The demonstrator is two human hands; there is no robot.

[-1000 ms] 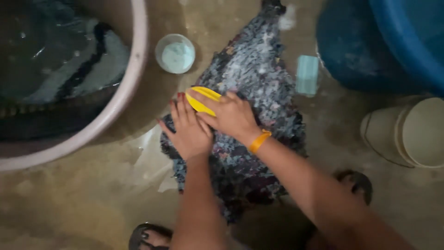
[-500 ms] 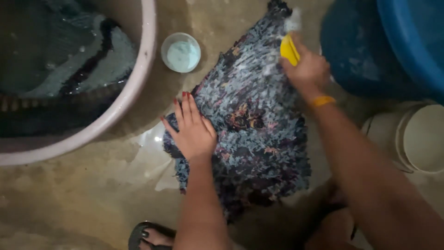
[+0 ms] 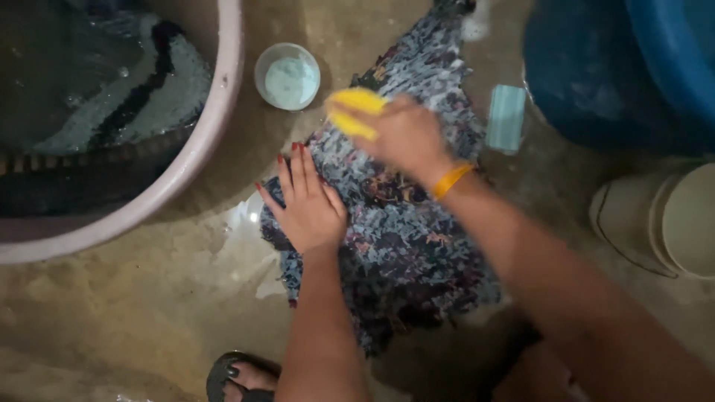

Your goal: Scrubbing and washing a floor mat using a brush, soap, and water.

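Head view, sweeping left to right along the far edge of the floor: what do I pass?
Large pink plastic tub of soaking laundry → small round bowl of pale blue powder → yellow scrub brush in the right hand → pale green soap bar → big blue plastic basin.

Counted are 2 hands [image 3: 309, 212], 1 yellow brush [image 3: 356, 110], 1 rag rug [image 3: 417, 231], 1 small bowl of powder [image 3: 287, 76], 1 soap bar [image 3: 506, 119], 1 pink basin [image 3: 216, 141].

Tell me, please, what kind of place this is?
Probably a wash area for laundry by hand, on a wet concrete floor. A pink basin holds soaking cloth, a patterned rug lies flat, and a soap bar waits nearby.
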